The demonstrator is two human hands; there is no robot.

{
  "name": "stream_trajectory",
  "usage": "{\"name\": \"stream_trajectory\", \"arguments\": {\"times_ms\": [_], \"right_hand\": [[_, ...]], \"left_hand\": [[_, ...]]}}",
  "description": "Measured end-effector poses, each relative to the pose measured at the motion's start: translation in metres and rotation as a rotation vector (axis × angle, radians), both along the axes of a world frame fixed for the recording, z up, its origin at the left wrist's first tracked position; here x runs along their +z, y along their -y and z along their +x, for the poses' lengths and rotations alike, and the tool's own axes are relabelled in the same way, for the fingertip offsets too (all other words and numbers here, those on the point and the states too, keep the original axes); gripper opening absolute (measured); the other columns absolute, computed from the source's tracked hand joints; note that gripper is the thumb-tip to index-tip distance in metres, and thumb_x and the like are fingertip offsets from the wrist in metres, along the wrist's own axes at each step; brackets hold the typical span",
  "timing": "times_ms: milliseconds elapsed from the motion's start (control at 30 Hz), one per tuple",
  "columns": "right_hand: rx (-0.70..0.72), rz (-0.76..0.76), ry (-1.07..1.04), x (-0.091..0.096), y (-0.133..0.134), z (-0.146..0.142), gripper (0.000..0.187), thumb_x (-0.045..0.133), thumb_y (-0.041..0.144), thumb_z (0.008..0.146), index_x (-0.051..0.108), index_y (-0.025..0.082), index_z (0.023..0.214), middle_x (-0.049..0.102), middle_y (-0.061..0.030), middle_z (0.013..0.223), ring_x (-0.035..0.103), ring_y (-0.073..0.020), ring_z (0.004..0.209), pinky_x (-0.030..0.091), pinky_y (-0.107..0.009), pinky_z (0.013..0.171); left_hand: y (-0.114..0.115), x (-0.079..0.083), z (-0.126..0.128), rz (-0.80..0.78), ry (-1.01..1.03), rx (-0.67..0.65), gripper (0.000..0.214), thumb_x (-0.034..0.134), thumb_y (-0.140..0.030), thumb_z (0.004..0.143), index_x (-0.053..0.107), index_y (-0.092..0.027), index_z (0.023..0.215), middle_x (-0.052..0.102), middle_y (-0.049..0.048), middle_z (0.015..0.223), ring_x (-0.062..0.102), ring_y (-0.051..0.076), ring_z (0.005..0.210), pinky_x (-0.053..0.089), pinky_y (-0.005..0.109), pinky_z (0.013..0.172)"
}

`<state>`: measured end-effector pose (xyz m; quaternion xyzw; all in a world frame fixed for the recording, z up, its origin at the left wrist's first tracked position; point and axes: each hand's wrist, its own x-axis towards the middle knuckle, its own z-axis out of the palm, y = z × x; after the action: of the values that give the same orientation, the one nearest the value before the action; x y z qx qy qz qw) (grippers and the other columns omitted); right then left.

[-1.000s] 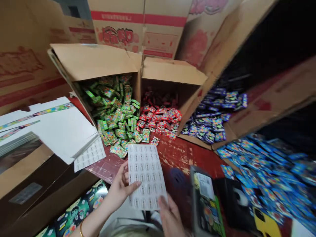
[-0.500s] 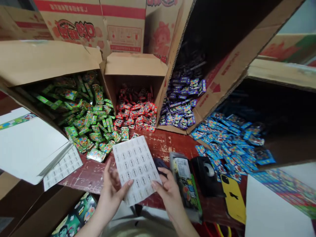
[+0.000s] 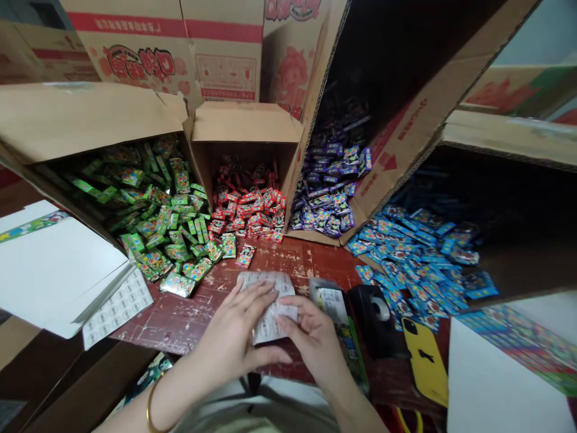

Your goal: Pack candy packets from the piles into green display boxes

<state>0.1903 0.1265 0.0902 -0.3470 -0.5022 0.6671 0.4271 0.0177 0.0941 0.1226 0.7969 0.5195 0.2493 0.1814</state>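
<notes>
One label sheet [image 3: 267, 329] is near the tabletop's [image 3: 178, 325] front edge; the left hand [image 3: 235, 325] spreads over it, fingers extended, gripping nothing; the half-curled right hand [image 3: 315, 343] pinches its right side. Uneven pressure between them could crease it.

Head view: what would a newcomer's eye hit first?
Likely the colours spilling from open cartons: green packets at left, red packets and purple packets mid-frame, blue packets at right. Next, the left hand and right hand on the white label sheet, near centre, and the yellow phone, lower right.
</notes>
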Motion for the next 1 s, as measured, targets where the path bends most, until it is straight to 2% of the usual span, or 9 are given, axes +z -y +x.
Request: {"name": "stream_trajectory", "arguments": {"times_ms": [100,233,333,400,467,600,733,867,1000], "right_hand": [[0.059,-0.019,-0.074,0.012,-0.004,0.002,0.03,0.079,0.022,0.076,0.067,0.025,0.103,0.069,-0.0004,0.091,0.063,-0.0156,0.08,0.05,-0.022,0.072],[0.062,-0.028,-0.14,0.022,-0.008,0.002,0.035,0.08,0.021,0.074,0.064,0.024,0.105,0.07,-0.0024,0.095,0.064,-0.0158,0.083,0.05,-0.022,0.074],[0.048,-0.072,-0.063,0.025,-0.013,0.006,0.038,0.079,0.024,0.073,0.06,0.021,0.106,0.071,-0.0036,0.083,0.064,-0.0169,0.072,0.049,-0.023,0.063],[0.031,-0.062,0.05,0.029,-0.016,0.01,0.038,0.078,0.026,0.072,0.06,0.02,0.104,0.071,-0.0045,0.08,0.065,-0.019,0.071,0.048,-0.025,0.063],[0.015,0.0,0.168,0.034,-0.018,0.013,0.036,0.076,0.027,0.072,0.061,0.02,0.104,0.069,-0.0039,0.079,0.065,-0.0206,0.073,0.048,-0.027,0.065],[0.013,0.272,0.35,0.045,-0.02,0.015,0.03,0.067,0.027,0.08,0.062,0.024,0.11,0.062,-0.0015,0.083,0.061,-0.0208,0.08,0.045,-0.03,0.072],[0.079,0.572,0.505,0.052,-0.026,0.014,0.012,0.066,0.026,0.082,0.069,0.024,0.094,0.054,-0.0029,0.096,0.055,-0.0214,0.095,0.04,-0.03,0.084],[0.217,0.483,0.511,0.043,-0.035,0.016,0.01,0.056,0.02,0.086,0.065,0.02,0.082,0.06,-0.0013,0.084,0.057,-0.0184,0.082,0.04,-0.027,0.072],[0.128,0.408,0.536,0.026,-0.04,0.02,0.014,0.053,0.025,0.088,0.062,0.018,0.079,0.062,-0.0008,0.077,0.056,-0.0183,0.073,0.038,-0.027,0.065]], "left_hand": [[-0.003,0.01,-0.002,-0.076,-0.007,-0.054,0.075,0.057,-0.06,0.082,0.033,-0.023,0.143,0.04,0.0128,0.15,0.033,0.031,0.139,0.022,0.06,0.114],[-0.006,0.018,0.002,-0.094,0.004,-0.034,0.036,0.042,-0.041,0.096,0.051,-0.022,0.126,0.065,0.0098,0.123,0.06,0.026,0.115,0.033,0.053,0.109],[-0.009,0.019,0.001,-0.066,-0.064,-0.008,0.032,0.044,-0.045,0.094,0.063,-0.019,0.097,0.073,0.006,0.082,0.07,0.024,0.076,0.051,0.04,0.079],[-0.011,0.018,-0.002,-0.034,-0.161,0.038,0.038,0.043,-0.05,0.093,0.063,-0.019,0.083,0.069,0.0053,0.066,0.068,0.025,0.063,0.044,0.033,0.055],[-0.014,0.016,-0.007,-0.007,-0.246,0.077,0.041,0.042,-0.051,0.093,0.062,-0.019,0.076,0.067,0.0059,0.061,0.066,0.026,0.058,0.032,0.031,0.047],[-0.021,0.018,-0.011,-0.048,-0.307,0.054,0.044,0.042,-0.051,0.094,0.062,-0.018,0.071,0.068,0.0072,0.059,0.064,0.023,0.052,0.023,0.031,0.047],[-0.023,0.027,-0.009,-0.131,-0.228,0.009,0.046,0.043,-0.057,0.091,0.065,-0.018,0.082,0.069,0.0064,0.064,0.064,0.022,0.056,0.026,0.03,0.05],[-0.023,0.031,-0.015,-0.241,-0.052,0.033,0.032,0.061,-0.051,0.083,0.067,-0.02,0.086,0.07,0.0027,0.067,0.063,0.02,0.058,0.032,0.027,0.053],[-0.021,0.021,-0.03,-0.384,0.223,0.165,0.029,0.063,-0.046,0.08,0.068,-0.018,0.072,0.071,0.0025,0.068,0.063,0.018,0.063,0.038,0.024,0.056]]}}
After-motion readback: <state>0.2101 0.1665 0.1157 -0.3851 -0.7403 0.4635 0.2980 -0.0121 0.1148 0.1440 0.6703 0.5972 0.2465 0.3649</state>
